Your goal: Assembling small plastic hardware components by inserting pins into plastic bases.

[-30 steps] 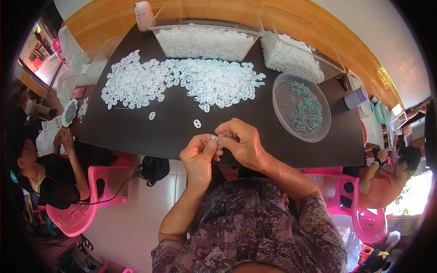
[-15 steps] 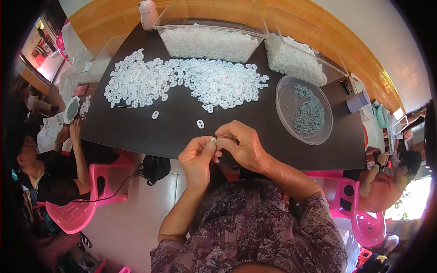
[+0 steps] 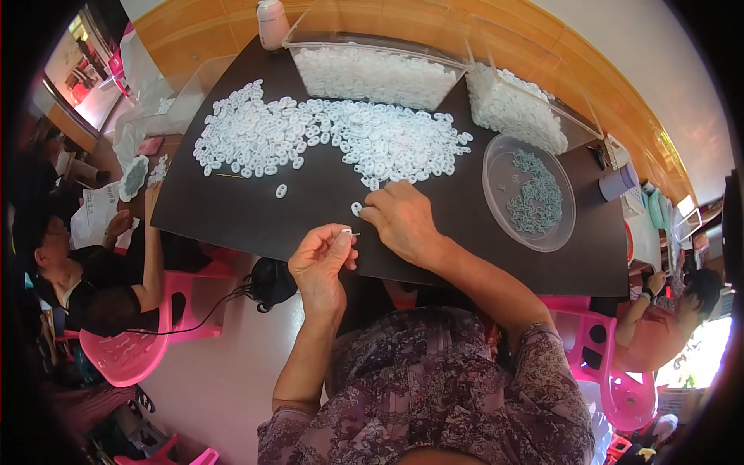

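Between the thumb and fingers of my left hand (image 3: 320, 267) is a small white plastic oval piece (image 3: 346, 231). A short, thin grey metal part (image 3: 356, 233) juts from its right side. My right hand (image 3: 404, 221) is farther forward over the dark table, its fingertips closed at the edge of a loose white two-hole piece (image 3: 356, 208) lying there. Part of that piece is hidden by the fingers. Just beyond lies a wide heap of similar white pieces (image 3: 403, 147). Another single two-hole piece (image 3: 280, 191) lies apart on the left.
A round clear dish (image 3: 490, 203) of small grey-green parts (image 3: 535, 201) sits right. Clear bins (image 3: 372, 74) of white pieces line the back, beside a pale bottle (image 3: 272, 25). A purple cup (image 3: 618, 183) stands far right. People sit at both sides, near pink chairs (image 3: 128, 349).
My right hand has left my left hand and moved forward to the loose white piece. The left hand keeps its piece, with the grey metal part now showing. The view has shifted slightly.
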Motion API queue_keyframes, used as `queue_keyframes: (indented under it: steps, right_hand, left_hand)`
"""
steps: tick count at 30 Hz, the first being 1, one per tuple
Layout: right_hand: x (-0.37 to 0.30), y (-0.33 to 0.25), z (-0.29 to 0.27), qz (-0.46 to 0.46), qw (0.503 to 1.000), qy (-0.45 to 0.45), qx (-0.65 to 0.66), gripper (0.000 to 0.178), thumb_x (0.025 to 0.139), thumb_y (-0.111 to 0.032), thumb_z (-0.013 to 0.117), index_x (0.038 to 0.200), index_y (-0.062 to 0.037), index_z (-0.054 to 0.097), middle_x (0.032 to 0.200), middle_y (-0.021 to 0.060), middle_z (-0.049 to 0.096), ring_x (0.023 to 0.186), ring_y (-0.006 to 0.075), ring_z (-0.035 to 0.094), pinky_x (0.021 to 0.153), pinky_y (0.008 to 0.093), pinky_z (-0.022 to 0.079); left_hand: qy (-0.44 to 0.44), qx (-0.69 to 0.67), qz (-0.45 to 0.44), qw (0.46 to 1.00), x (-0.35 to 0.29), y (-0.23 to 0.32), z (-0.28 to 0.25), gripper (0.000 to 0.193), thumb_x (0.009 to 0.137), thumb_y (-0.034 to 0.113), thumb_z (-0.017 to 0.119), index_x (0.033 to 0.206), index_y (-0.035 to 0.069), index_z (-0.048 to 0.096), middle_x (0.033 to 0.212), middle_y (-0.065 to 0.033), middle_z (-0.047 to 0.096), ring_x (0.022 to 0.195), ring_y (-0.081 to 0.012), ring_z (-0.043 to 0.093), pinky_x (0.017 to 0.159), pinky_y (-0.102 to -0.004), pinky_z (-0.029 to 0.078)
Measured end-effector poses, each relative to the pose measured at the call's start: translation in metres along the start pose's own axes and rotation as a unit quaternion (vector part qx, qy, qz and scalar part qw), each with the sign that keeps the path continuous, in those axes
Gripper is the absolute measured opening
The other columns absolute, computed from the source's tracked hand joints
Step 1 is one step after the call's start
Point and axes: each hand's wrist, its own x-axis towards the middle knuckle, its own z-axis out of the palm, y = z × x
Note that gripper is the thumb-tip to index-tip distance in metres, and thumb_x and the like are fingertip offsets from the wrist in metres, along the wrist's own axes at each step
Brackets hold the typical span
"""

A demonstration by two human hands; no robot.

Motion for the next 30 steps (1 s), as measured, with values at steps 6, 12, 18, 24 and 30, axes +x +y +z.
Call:
queue_keyframes:
  steps: [6,12,18,24,30]
  right_hand:
    - [0.007,-0.001,0.02,-0.03,0.999,-0.027,-0.029,0.013,0.071,-0.009,0.069,0.077,-0.0049,0.058,0.075,0.0118,0.052,0.076,0.0315,0.051,0.063,0.0415,0.043]
    - [0.002,0.004,0.015,-0.033,0.999,0.001,0.028,0.013,0.072,-0.005,0.068,0.078,-0.0046,0.057,0.075,0.0112,0.052,0.074,0.0314,0.05,0.062,0.0409,0.043]
    - [-0.012,0.001,-0.009,0.167,0.961,-0.094,0.202,0.01,0.079,-0.003,0.067,0.085,-0.0022,0.058,0.073,0.0028,0.057,0.067,0.0103,0.056,0.06,0.0245,0.044]
    - [-0.017,-0.004,-0.029,0.266,0.835,-0.08,0.474,0.019,0.08,-0.002,0.066,0.098,0.0003,0.06,0.084,0.0041,0.063,0.072,0.0055,0.056,0.062,0.0203,0.043]
    - [-0.021,-0.003,-0.037,0.297,0.762,-0.123,0.562,0.028,0.08,-0.005,0.064,0.108,0.0006,0.059,0.084,0.004,0.064,0.071,0.0069,0.056,0.061,0.0197,0.042]
  left_hand:
    - [0.03,-0.01,0.011,0.999,0.0,0.003,-0.004,0.012,0.086,0.007,0.062,0.095,-0.001,0.063,0.079,-0.0064,0.062,0.06,-0.0103,0.054,0.053,-0.022,0.042]
    - [0.02,-0.01,-0.002,1.0,0.001,0.0,-0.006,0.013,0.087,0.006,0.061,0.098,-0.001,0.061,0.079,-0.0077,0.062,0.061,-0.0103,0.054,0.053,-0.0222,0.043]
    - [0.024,-0.027,-0.019,0.999,0.002,-0.002,-0.003,0.013,0.087,0.005,0.061,0.097,-0.002,0.06,0.08,-0.009,0.063,0.061,-0.0109,0.055,0.053,-0.0222,0.043]
    - [0.007,-0.041,-0.025,0.999,0.002,0.0,0.01,0.015,0.087,0.005,0.06,0.1,-0.004,0.059,0.081,-0.0105,0.062,0.061,-0.0121,0.055,0.053,-0.0226,0.043]
    - [-0.004,-0.069,-0.009,0.998,0.004,-0.001,0.018,0.014,0.087,0.002,0.06,0.1,-0.004,0.06,0.079,-0.0091,0.063,0.061,-0.0112,0.056,0.053,-0.0217,0.045]
